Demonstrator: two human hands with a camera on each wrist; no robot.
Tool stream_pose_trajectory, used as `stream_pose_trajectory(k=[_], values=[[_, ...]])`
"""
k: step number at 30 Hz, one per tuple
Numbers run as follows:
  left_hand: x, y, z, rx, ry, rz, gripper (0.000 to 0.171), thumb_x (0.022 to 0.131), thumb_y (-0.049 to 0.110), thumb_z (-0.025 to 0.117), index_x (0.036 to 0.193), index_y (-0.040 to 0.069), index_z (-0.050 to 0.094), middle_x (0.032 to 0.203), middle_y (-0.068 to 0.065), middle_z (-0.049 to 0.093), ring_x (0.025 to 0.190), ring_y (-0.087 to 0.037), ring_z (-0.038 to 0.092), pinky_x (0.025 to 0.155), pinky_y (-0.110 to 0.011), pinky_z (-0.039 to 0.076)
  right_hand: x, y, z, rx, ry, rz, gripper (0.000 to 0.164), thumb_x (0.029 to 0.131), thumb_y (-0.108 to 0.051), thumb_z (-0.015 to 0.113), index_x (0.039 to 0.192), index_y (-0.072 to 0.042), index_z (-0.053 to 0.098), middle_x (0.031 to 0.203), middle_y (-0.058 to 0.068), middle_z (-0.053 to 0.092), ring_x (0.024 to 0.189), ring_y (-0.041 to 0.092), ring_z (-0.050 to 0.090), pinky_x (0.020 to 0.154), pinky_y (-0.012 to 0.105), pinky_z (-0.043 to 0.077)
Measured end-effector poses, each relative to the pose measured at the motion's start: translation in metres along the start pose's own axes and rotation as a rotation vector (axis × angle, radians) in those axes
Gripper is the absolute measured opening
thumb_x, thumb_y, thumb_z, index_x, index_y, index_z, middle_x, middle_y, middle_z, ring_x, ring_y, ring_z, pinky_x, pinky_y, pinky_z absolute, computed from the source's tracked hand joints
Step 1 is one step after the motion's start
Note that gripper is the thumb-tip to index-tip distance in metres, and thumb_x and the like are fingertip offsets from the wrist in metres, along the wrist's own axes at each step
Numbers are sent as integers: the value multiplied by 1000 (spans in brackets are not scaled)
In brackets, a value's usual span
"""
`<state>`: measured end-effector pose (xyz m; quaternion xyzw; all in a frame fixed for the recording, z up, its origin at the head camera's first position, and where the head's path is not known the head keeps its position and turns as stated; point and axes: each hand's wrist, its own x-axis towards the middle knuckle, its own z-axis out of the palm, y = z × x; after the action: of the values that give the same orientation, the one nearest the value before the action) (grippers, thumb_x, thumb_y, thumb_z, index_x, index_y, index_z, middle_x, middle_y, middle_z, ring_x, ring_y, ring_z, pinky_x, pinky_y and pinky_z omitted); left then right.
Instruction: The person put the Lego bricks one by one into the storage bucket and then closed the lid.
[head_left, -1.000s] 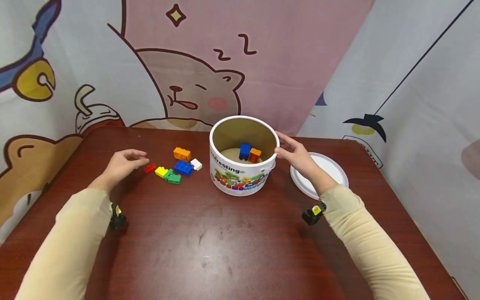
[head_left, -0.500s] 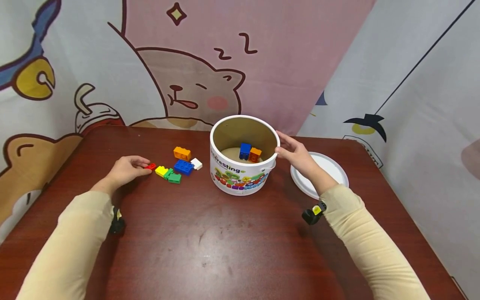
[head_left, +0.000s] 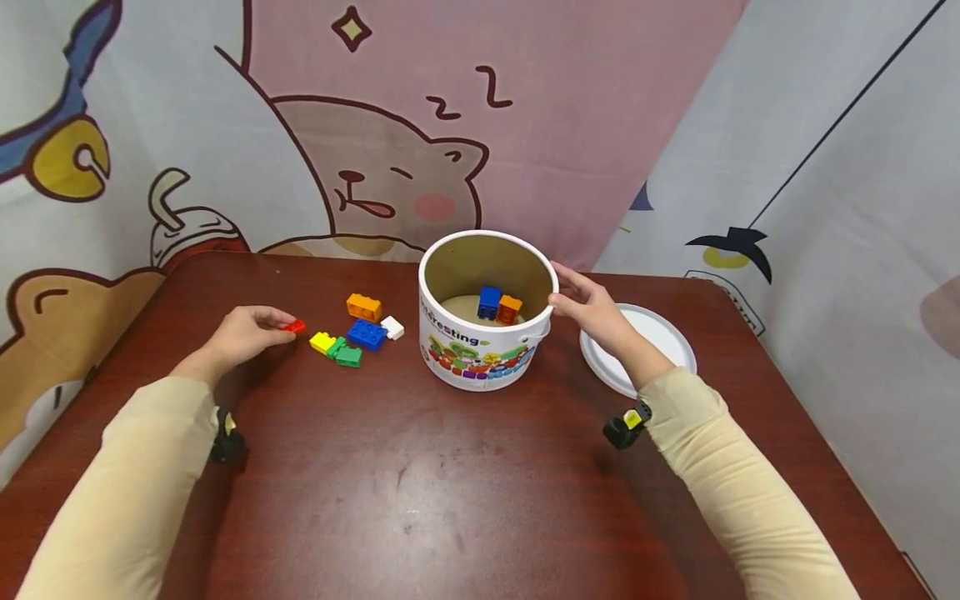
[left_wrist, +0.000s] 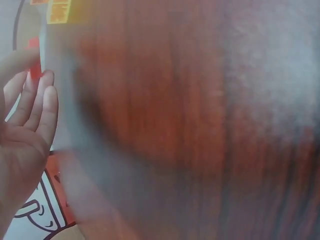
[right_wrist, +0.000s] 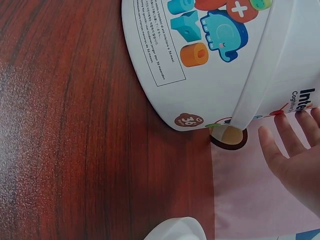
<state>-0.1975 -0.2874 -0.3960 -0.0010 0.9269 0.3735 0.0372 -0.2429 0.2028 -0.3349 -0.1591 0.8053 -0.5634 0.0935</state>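
Note:
At the left of the table my left hand (head_left: 243, 337) pinches a small red toy brick (head_left: 296, 327) between thumb and fingers; the left wrist view shows the red brick (left_wrist: 34, 67) at the fingertips too. A white printed bucket (head_left: 480, 362) stands upright in the middle with its top uncovered. Inside lie a blue brick (head_left: 490, 302) and an orange brick (head_left: 509, 309). My right hand (head_left: 600, 321) rests against the bucket's right rim, thumb tip at the edge. In the right wrist view its extended fingers (right_wrist: 290, 134) lie along the bucket's outer side.
Between left hand and bucket lie loose bricks: yellow (head_left: 322, 342), green (head_left: 347, 357), blue (head_left: 367, 335), orange (head_left: 363, 307) and white (head_left: 392, 327). A round white lid (head_left: 663, 342) lies flat behind my right forearm. A printed cloth (head_left: 570, 125) hangs along the table's back edge.
My left hand has reached the red brick, taken it between thumb and fingers, and drawn it slightly up and left. The right hand and bucket have stayed in place.

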Motion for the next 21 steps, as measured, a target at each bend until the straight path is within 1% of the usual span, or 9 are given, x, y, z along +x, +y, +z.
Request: stream_pose_trajectory(k=[2,6,8,10,14,16,19,21], values=[[0,4,-3,-15,7,5,38,85,22,67,112,-6,62,106,-24,64,74,-2,54,67,-15,44,0,0,0,1,3,3,59,94,-11,53,147,-8,28,141,25,41,113,26,51,90,27,50],[0,11,-8,-48,27,21,38,87,21,65,114,-5,62,110,-25,63,73,5,52,66,-11,45,0,1,0,7,7,4,58,94,-10,53,147,-7,28,140,26,41,113,25,51,88,24,51],[0,16,-10,-60,29,29,38,88,21,64,115,-5,61,111,-25,63,74,5,52,66,-11,45,0,1,0,8,10,4,58,94,-9,53,147,-7,28,140,26,41,113,26,51,87,24,51],[1,20,-13,-61,27,32,38,88,23,64,116,-4,61,112,-24,62,76,2,54,67,-11,45,1,1,0,5,12,5,58,94,-9,53,147,-8,28,140,26,42,114,27,51,89,26,51],[2,31,-17,-65,16,33,40,89,27,64,116,-2,61,109,-19,64,83,-13,58,70,-14,48,0,1,0,0,7,7,58,94,-11,53,147,-8,28,141,25,41,114,27,51,93,32,49],[2,38,-20,-69,15,39,41,88,28,64,116,-2,62,106,-15,66,84,-14,58,71,-17,49,0,1,0,-5,4,7,59,94,-11,53,147,-9,28,142,24,40,115,27,51,94,33,48],[2,48,-25,-72,18,50,43,88,30,64,117,-1,62,103,-10,68,81,-7,57,72,-20,49,1,0,0,-12,6,9,58,95,-10,52,147,-10,28,142,23,40,115,28,50,95,35,48],[3,55,-28,-73,24,60,43,88,30,64,117,-1,62,102,-7,68,78,-2,55,71,-19,48,0,0,0,-10,5,7,58,95,-10,52,147,-9,28,142,24,40,116,29,50,94,33,48]])
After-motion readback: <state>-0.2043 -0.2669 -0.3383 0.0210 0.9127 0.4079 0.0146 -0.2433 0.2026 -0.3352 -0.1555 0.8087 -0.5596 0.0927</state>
